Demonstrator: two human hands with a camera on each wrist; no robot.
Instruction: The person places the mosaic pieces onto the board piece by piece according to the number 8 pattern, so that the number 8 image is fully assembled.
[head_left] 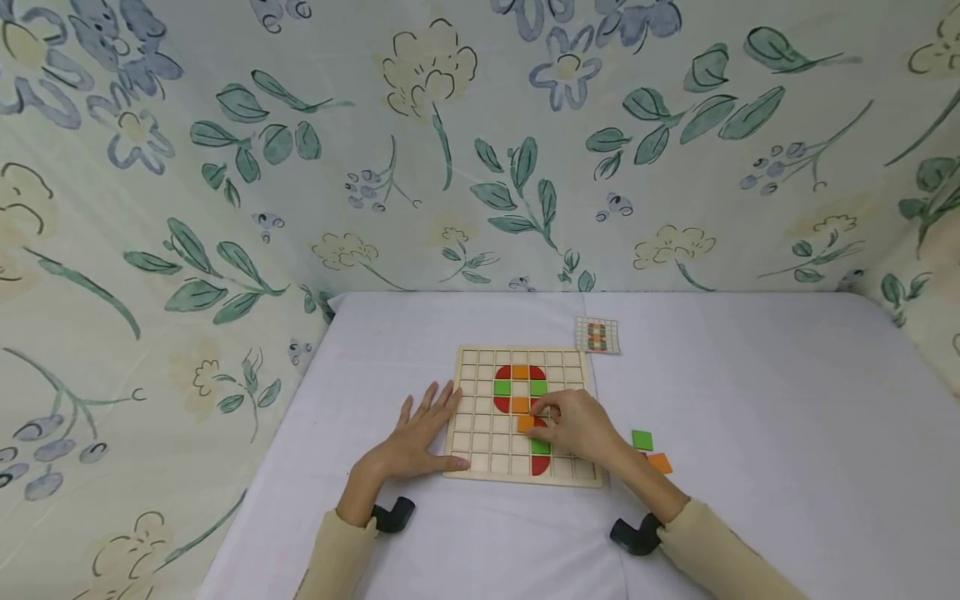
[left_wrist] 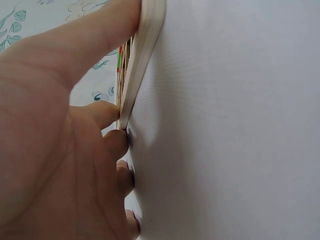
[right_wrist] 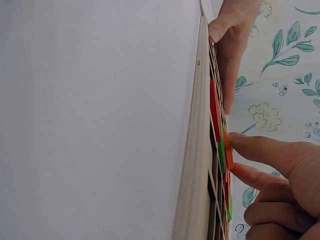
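Note:
A wooden grid board (head_left: 480,444) lies on the table, with red rounded, green and orange pieces in several cells. My right hand (head_left: 581,427) pinches an orange square (head_left: 526,424) between thumb and index finger, over a cell left of the lower red and green pieces. In the right wrist view the orange piece (right_wrist: 228,151) stands tilted between the fingertips of my right hand (right_wrist: 280,185). Spread out, my left hand (head_left: 411,442) rests on the board's left edge, its thumb at the lower left corner. The left wrist view shows my left hand (left_wrist: 65,115) against the board's side (left_wrist: 142,55).
A small pattern card (head_left: 597,335) lies behind the board's back right corner. To the right of the board are a loose green square (head_left: 642,440) and an orange one (head_left: 660,463), with a bit of red beside them. A floral cloth (head_left: 450,150) hangs behind the table.

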